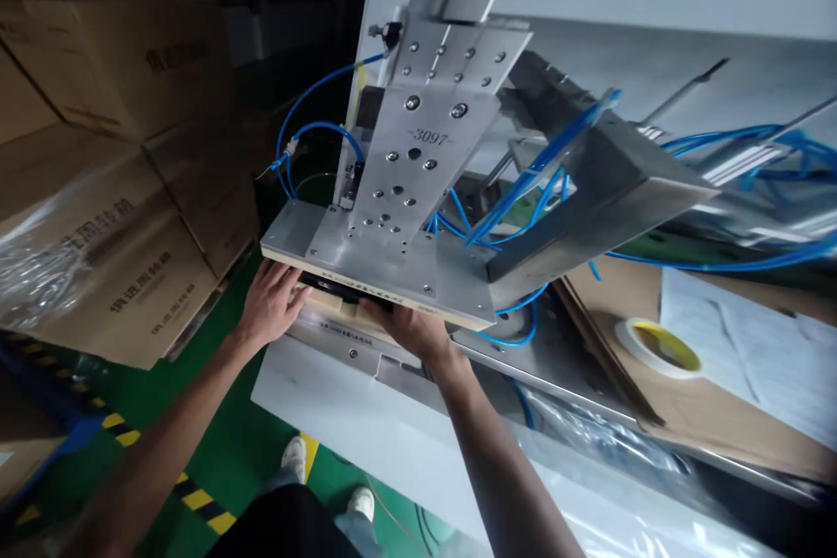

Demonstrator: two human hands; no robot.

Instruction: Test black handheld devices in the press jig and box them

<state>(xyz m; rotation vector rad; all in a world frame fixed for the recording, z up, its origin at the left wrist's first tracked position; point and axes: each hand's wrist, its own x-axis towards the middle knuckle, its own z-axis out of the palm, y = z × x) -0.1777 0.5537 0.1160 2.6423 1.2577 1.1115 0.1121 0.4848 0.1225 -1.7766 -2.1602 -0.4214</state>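
Observation:
In the head view, both hands reach into the narrow gap of a metal press fixture marked 3097 (428,138). Its upper plate (288,231) overhangs the lower block (333,338). My left hand (271,301) is at the left end of the gap, fingers stretched toward the plate's underside and thumb apart. My right hand (415,331) sits further right, its fingers largely hidden beneath the plate and its thumb pointing left. Between the hands, a dark strip-like part (330,286) shows in the shadow; its kind is unclear, and so is whether either hand grips it.
Blue air hoses (529,183) loop around the fixture and a metal bracket (602,200). On the right, a tape roll (657,347) and paper sheets (751,357) lie on cardboard. Stacked cartons (124,253) stand left, above a green floor (215,418) with striped marking.

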